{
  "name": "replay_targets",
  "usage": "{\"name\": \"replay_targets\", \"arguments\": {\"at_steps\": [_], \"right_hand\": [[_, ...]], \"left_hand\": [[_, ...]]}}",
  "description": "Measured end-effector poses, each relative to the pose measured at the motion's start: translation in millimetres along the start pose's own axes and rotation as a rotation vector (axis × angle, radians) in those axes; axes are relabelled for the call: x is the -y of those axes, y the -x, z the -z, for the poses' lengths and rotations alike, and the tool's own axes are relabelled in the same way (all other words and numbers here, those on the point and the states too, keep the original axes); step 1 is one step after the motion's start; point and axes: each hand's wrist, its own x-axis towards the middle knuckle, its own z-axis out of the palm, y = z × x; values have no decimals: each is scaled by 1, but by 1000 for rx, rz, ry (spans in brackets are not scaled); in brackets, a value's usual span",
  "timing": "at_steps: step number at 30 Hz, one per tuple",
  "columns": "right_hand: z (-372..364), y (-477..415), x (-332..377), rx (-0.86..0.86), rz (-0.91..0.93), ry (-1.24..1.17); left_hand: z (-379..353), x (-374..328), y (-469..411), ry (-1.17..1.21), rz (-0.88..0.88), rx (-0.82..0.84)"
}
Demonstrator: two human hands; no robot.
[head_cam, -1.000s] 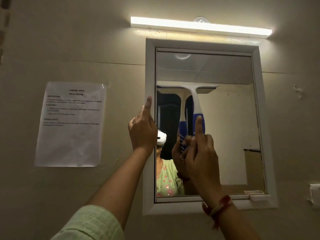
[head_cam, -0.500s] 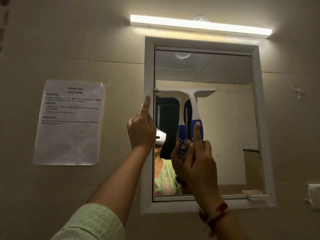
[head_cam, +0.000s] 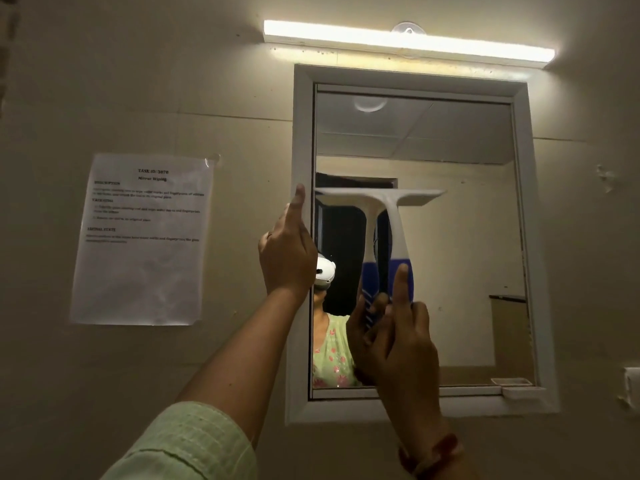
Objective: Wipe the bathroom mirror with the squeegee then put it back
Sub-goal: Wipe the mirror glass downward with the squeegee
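Observation:
A white-framed mirror (head_cam: pixel 467 237) hangs on the beige wall. A squeegee (head_cam: pixel 394 216) with a white blade and a white-and-blue handle lies against the glass, its blade level across the left half at mid height. My right hand (head_cam: pixel 398 344) grips the blue handle from below, index finger stretched up along it. My left hand (head_cam: pixel 287 251) rests on the mirror's left frame edge, index finger pointing up, holding nothing. The squeegee and my hand are doubled in the reflection.
A lit tube light (head_cam: pixel 408 41) runs above the mirror. A printed sheet (head_cam: pixel 142 240) is taped to the wall at the left. A small white ledge (head_cam: pixel 519 391) sticks out at the frame's lower right. A white fitting (head_cam: pixel 632 382) sits at the far right edge.
The squeegee has slid down the glass, from near the upper part to mid height. My left hand has stayed on the frame.

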Motion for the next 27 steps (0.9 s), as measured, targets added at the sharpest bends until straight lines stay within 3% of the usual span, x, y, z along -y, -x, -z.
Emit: {"name": "replay_targets", "arguments": {"at_steps": [7,15,22,27], "right_hand": [[-1,-29,11,-95,16,-29],[-5,28,6,-53,-38,-86],[-6,-14,10,-90,4,-31],[-7,21,8,-68,-13,-58]], "left_hand": [[1,-1,0,56,5,-16],[2,-2,1,59,1,-13],[3,-4,1,75,14,-16],[5,-5,3,105,32,0]]}}
